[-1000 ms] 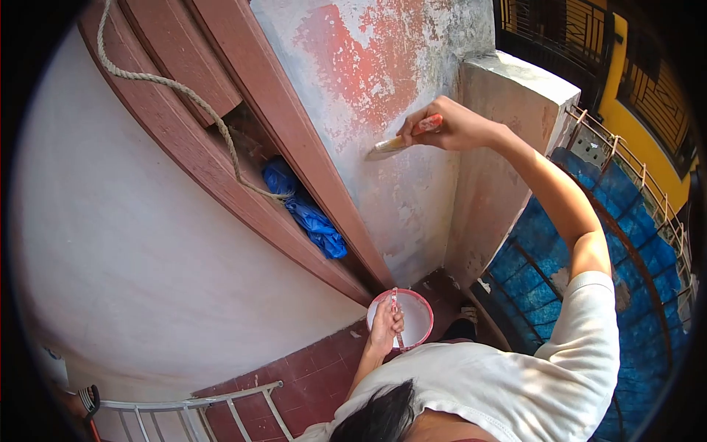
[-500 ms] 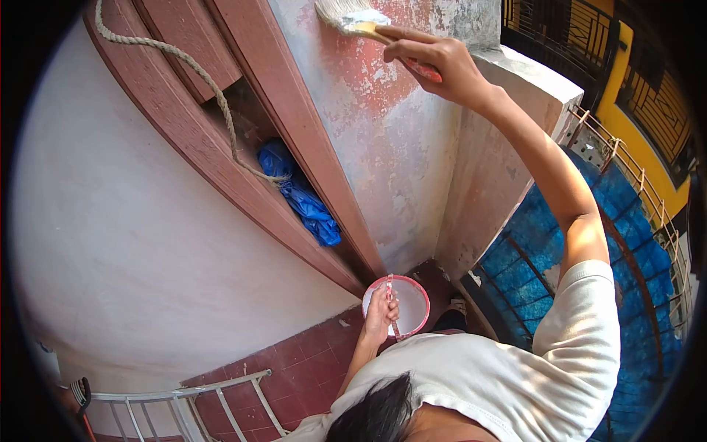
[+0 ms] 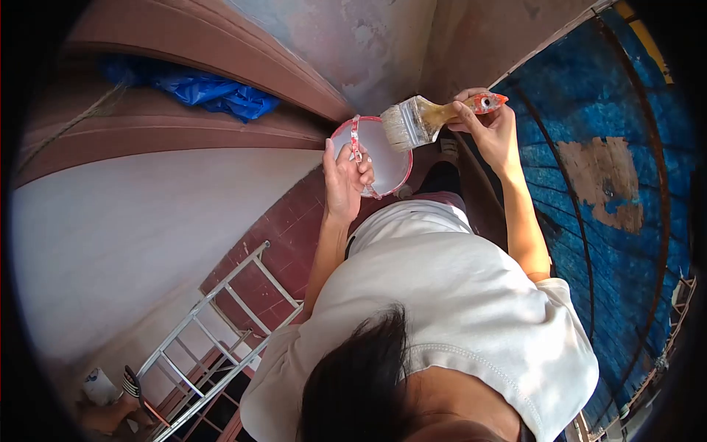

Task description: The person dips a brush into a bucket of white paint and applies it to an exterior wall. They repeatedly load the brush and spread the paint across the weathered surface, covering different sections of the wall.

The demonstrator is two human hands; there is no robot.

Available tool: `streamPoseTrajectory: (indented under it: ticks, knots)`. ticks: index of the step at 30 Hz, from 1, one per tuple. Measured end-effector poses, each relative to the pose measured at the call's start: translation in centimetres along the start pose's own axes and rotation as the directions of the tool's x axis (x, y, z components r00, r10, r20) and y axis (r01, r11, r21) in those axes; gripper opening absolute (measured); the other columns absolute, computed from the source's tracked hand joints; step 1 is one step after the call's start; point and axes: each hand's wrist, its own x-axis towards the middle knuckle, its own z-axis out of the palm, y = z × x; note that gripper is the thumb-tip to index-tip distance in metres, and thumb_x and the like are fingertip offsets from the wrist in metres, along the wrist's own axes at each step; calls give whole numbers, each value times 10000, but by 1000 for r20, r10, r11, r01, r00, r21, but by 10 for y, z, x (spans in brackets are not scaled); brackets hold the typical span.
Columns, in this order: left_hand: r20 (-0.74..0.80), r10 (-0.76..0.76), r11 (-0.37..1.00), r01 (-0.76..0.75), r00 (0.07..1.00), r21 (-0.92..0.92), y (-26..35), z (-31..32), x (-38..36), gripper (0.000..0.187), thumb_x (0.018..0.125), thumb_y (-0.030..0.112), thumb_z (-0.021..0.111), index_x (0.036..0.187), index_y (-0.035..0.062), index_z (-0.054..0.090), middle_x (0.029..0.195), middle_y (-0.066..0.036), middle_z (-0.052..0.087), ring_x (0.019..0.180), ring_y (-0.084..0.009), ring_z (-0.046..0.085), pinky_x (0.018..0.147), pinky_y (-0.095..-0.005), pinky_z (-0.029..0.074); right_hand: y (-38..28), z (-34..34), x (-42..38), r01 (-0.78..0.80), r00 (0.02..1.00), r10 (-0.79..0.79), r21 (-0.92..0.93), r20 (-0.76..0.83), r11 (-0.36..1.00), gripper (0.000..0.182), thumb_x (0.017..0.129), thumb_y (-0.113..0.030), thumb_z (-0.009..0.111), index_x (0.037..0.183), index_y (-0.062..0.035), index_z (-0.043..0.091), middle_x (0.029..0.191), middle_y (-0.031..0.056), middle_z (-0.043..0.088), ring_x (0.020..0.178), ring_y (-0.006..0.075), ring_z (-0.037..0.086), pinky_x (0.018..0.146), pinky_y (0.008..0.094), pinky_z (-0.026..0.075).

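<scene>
My left hand (image 3: 346, 178) is closed around the red, paint-spotted handle of a bucket (image 3: 409, 171) with a red rim and white paint inside. In my right hand (image 3: 487, 132) is a wide paintbrush (image 3: 433, 121) with a red-tipped wooden handle. Its pale, paint-coated bristles point left and overlap the bucket's right side in this view. Fingers and thumb pinch the brush handle near the bristle end of the red part.
A metal ladder (image 3: 213, 335) stands at lower left on the red tiled floor (image 3: 283, 221). Brownish-red wooden boards (image 3: 221, 37) hold a crumpled blue plastic bag (image 3: 213, 92). White wall (image 3: 132, 221) lies left; blue sheeting (image 3: 545, 221) with dark bars spreads right.
My right hand has brought the brush down from the upper wall to beside the bucket. The view has tilted down, and my left hand still holds the bucket handle.
</scene>
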Motion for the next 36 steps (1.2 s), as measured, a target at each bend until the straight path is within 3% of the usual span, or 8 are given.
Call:
streamPoseTrajectory:
  ticks: [4,10,21,26,27,28,30,36]
  knots:
    - [-39,-20,1000,20,999,8,5,3,6,703,885,738,279,1000,75,481,731,0,387,602,-100,359,615,-243,320,59,24,-15,7,998,1,-131,61,991,113,865,-61,662,915,28,613,796,51,637,737,74,633,630,238,512]
    - [-47,-59,997,61,997,50,6,9,14,732,870,760,275,1007,72,482,731,-4,393,617,-106,374,642,-254,319,120,65,-9,284,910,-64,-503,411,816,121,786,-61,663,870,0,601,829,211,621,714,414,604,622,440,470]
    - [-44,-89,995,90,995,35,-2,12,13,766,863,770,268,1028,55,489,742,-7,388,626,-112,374,650,-260,326,156,78,-2,375,848,28,-635,530,676,133,771,-66,654,884,-4,622,800,193,637,763,383,630,654,454,482]
    - [-67,-75,997,73,995,-30,-1,20,14,779,853,777,279,1022,45,488,748,-13,390,635,-122,371,650,-263,327,90,39,3,230,953,-83,-513,292,827,154,774,-70,682,913,-21,639,774,197,629,665,316,635,618,378,483]
    - [-38,-84,996,83,996,-39,-1,20,14,787,847,782,283,1024,42,487,752,-15,393,638,-125,371,651,-265,326,76,27,4,82,971,46,-505,235,859,113,776,-67,665,861,4,643,740,166,638,580,272,612,578,361,476]
    - [-9,-92,995,91,996,-47,0,19,14,796,841,787,286,1025,39,485,755,-18,395,641,-128,372,652,-267,326,87,16,5,25,982,49,-384,182,923,126,831,-109,673,890,0,651,730,117,661,548,156,600,556,290,485]
    - [27,-88,993,90,996,-79,2,20,17,795,847,780,274,1016,32,486,759,-22,400,659,-133,377,651,-267,327,94,-14,7,-204,976,207,-63,63,977,164,878,-155,671,921,3,653,779,76,674,619,99,615,584,244,510]
    - [16,-54,989,56,998,-136,2,26,17,800,849,777,256,1009,28,487,758,-35,406,684,-146,394,662,-272,329,88,-38,-5,-324,944,330,211,5,922,304,929,-256,622,1056,20,624,901,101,673,756,145,664,748,263,568]
